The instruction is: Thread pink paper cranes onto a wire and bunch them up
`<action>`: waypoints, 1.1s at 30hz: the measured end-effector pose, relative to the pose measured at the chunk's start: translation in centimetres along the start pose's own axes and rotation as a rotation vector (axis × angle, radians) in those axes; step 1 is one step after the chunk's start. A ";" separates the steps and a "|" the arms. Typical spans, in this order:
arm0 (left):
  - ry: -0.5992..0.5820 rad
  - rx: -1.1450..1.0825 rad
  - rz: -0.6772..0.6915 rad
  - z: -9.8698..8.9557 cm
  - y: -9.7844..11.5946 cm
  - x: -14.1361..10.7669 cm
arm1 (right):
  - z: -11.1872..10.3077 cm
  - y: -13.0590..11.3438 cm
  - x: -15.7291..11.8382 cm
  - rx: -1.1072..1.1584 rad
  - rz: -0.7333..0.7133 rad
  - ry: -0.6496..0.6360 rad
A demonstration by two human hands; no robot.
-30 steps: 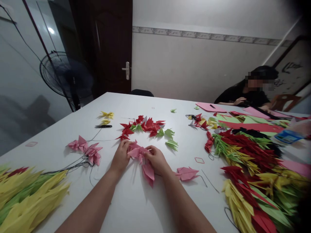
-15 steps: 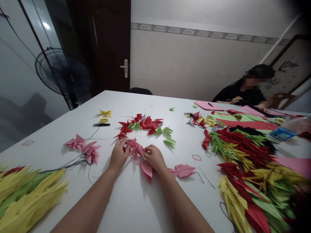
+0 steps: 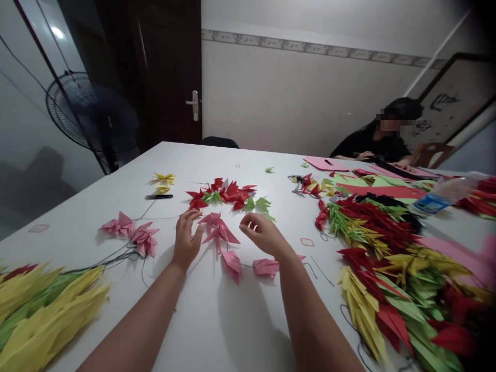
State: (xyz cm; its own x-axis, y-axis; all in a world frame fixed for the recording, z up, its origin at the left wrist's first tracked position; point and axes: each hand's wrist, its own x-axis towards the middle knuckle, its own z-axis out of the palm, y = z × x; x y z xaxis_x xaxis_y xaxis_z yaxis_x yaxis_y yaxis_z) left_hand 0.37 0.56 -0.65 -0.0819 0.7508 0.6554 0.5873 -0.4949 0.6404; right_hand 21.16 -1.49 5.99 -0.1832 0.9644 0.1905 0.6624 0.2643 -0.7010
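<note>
A pink folded-paper crane (image 3: 217, 230) lies on the white table between my two hands, with pink paper pieces (image 3: 231, 264) strung below it and another pink piece (image 3: 265, 267) to the right, partly under my forearm. My left hand (image 3: 187, 236) is just left of the crane, fingers apart and holding nothing. Off to the crane's right, my right hand (image 3: 262, 233) is raised, its fingers loosely bent and parted, with nothing visible in them. Beyond both hands, red folded cranes (image 3: 236, 195) and green ones (image 3: 263, 203) form a curved cluster.
At left are pink cranes (image 3: 145, 238) on dark cord, black thread snips (image 3: 158, 196) and a yellow-green paper bundle (image 3: 58, 310). Piles of red, yellow and green folded paper (image 3: 380, 227) fill the right side, near a plastic bottle (image 3: 434, 201). Another person (image 3: 372, 139) sits at the far right.
Both hands have let go of the pink crane. My right hand has moved right and up from it, and my left hand has opened beside it. The view has shifted slightly.
</note>
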 end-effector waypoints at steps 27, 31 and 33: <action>-0.344 0.301 0.287 1.3 0.0 -0.6 | 5.3 2.9 -6.1 -0.159 0.014 0.133; -0.160 0.362 0.402 0.4 1.7 -0.7 | 5.3 2.9 -5.9 -0.226 0.033 0.148; -0.104 0.300 0.518 0.0 2.7 -1.0 | 5.3 2.6 -5.8 -0.223 0.039 0.179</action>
State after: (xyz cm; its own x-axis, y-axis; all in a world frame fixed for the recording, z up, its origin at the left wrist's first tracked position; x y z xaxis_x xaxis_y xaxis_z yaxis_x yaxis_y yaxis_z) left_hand 2.08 -1.51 0.44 0.3458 0.4918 0.7991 0.7323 -0.6739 0.0978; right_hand 20.10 -6.42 -0.60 -0.0367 0.9536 0.2988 0.8134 0.2022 -0.5454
